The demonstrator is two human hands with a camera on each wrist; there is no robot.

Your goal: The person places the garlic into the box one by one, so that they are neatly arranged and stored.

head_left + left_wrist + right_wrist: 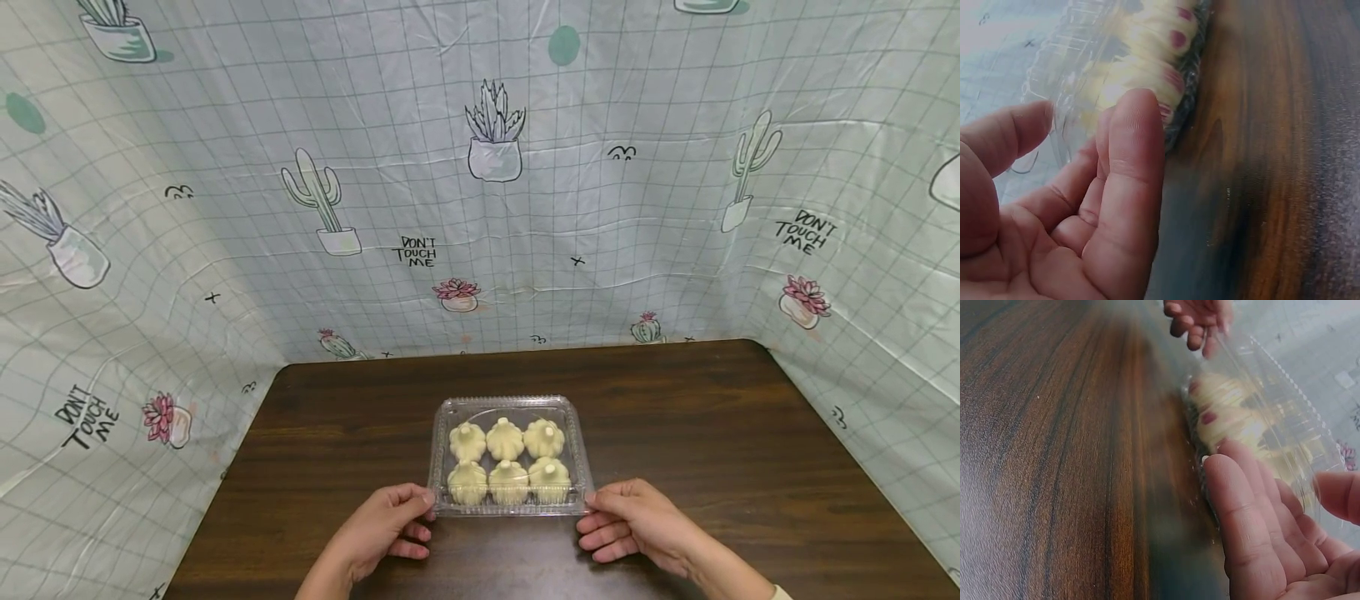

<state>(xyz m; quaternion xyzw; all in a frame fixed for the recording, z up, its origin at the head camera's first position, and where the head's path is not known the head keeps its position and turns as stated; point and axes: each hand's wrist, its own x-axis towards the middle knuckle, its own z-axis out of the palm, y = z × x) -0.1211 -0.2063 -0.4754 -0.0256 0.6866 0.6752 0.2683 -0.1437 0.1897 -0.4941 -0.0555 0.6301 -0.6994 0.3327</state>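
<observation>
A clear plastic clamshell container (504, 403) is in the near middle of the head view, over the dark tabletop. Inside are several pale yellow, ridged pieces (505, 438) shaped like dumplings, each with a knob on top; the wrist views show pink patches on their sides. My left hand (386, 523) pinches the near left corner between thumb and fingers. At the near right corner, my right hand (637, 525) pinches the rim likewise, its lower fingers loosely bent beneath. Whether the container's base touches the table, I cannot tell.
The dark wood-grain table (337, 433) stretches around the container. A pale green checked curtain (420, 200) with cactus prints stands behind the table and along both its sides.
</observation>
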